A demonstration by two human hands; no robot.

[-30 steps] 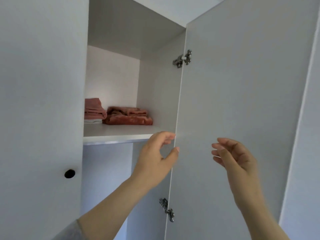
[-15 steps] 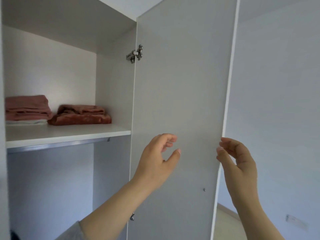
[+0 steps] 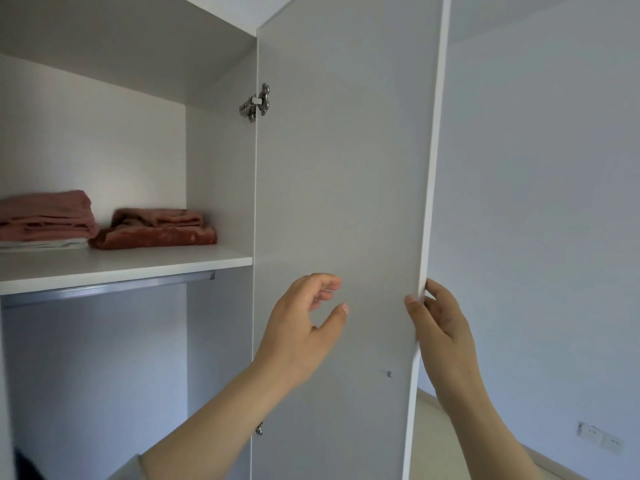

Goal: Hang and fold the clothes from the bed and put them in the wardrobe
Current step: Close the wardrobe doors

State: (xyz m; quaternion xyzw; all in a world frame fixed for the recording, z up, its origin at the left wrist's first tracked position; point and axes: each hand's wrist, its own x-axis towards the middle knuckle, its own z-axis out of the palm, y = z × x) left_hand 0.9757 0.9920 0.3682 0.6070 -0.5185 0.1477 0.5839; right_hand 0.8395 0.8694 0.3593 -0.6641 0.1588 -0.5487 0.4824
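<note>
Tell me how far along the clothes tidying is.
Done: a pink pile and a rust-red pile lie folded on the shelf. In hand: the right hand grips the wardrobe door by its edge; the left hand hovers open, holding nothing. Left: the visible rail carries no hangers; the bed is out of view, so the rest is unknown.

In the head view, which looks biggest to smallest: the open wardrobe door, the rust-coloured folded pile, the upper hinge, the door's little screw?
1. open wardrobe door
2. rust-coloured folded pile
3. upper hinge
4. screw
Distance differs, but the order is clear.
</note>
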